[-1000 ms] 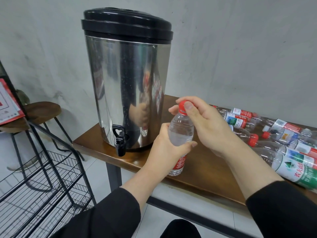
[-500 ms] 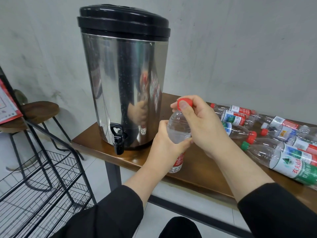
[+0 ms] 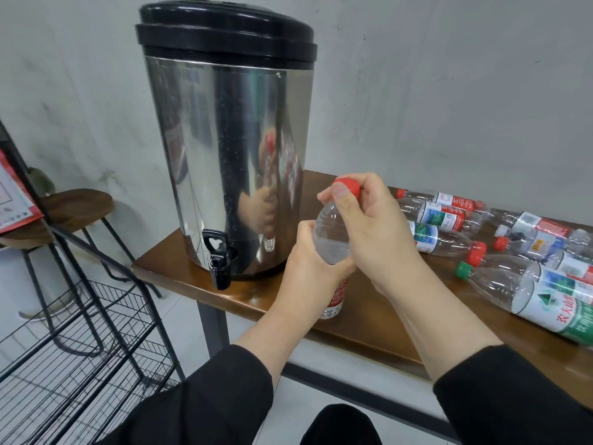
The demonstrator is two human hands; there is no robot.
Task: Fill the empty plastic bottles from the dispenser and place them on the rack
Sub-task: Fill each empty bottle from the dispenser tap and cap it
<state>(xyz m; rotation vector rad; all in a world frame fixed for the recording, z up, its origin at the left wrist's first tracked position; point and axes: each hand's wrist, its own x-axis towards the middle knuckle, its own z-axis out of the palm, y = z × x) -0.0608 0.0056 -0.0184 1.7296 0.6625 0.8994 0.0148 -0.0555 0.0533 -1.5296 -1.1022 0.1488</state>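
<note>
Nearest, two black sleeves [image 3: 199, 399] reach forward over the front edge of a brown wooden table [image 3: 369, 319]. Just beyond them, the left hand [image 3: 308, 277] is wrapped around the middle of a small clear bottle [image 3: 330, 239], which stands upright with its base at or just above the tabletop; which one cannot be told. The right hand [image 3: 369, 226] curls over the bottle's top, with thumb and fingers pinching the red cap [image 3: 348, 187]. Down to the left, beside the table, stands a black wire rack [image 3: 80, 342]. Farther back on the table's left part sits the steel dispenser [image 3: 224, 162] with a black lid, its black tap [image 3: 218, 255] jutting over the table edge, left of the held bottle. To the right, a cluster of plastic bottles [image 3: 500, 252] with red and green caps lies on its side across the tabletop. Behind the rack, a round wooden stool [image 3: 77, 203] stands by the grey wall [image 3: 449, 91].
</note>
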